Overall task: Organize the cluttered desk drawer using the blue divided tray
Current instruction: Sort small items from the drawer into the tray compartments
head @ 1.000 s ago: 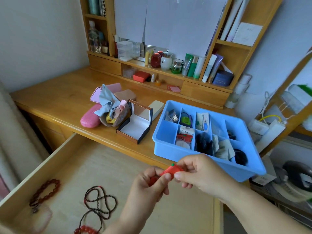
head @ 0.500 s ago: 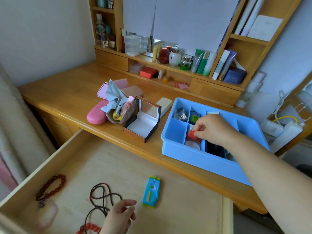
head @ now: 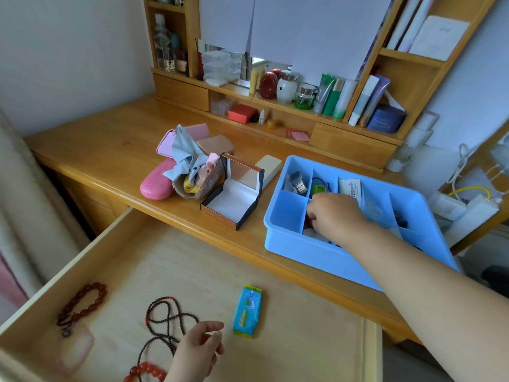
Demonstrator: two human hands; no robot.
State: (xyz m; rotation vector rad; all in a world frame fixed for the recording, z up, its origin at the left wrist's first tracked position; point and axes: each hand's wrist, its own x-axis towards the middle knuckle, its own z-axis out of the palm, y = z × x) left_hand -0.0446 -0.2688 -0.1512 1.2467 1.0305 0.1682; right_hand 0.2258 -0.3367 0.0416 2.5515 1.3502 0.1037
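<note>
So my right hand (head: 332, 213) is down inside the blue divided tray (head: 308, 253), reaching into one of the middle compartments in the front row — fingers curled downward over something dark reddish, but my own knuckles block the view, so I honestly can't tell whether I'm gripping it or just touching it. The tray sits on the desk (head: 115, 150) to the right, just behind the open drawer (head: 192, 268), with its long axis running from near-left to far-right, so it's skewed a bit against the desk edge. The back compartments hold a metal clip, something green and a white tube; the front-left compartment shows only bare blue bottom. My left hand (head: 197, 351) hovers low over the drawer with the fingers loosely bent and nothing in them, right next to the dark beaded necklace (head: 165, 323). Just to the right of that hand lies a small blue wipes packet (head: 247, 311), flat on the drawer bottom, its long axis pointing away from me, roughly toward the desk. Further left in the drawer there's a brown bead bracelet (head: 82, 304), and some red beads (head: 146, 370) at the near edge by my wrist. On the desk, left of the tray — an open empty jewelry box (head: 234, 199), a pink glasses case (head: 157, 183) and a bundle of cloths (head: 187, 161).
</note>
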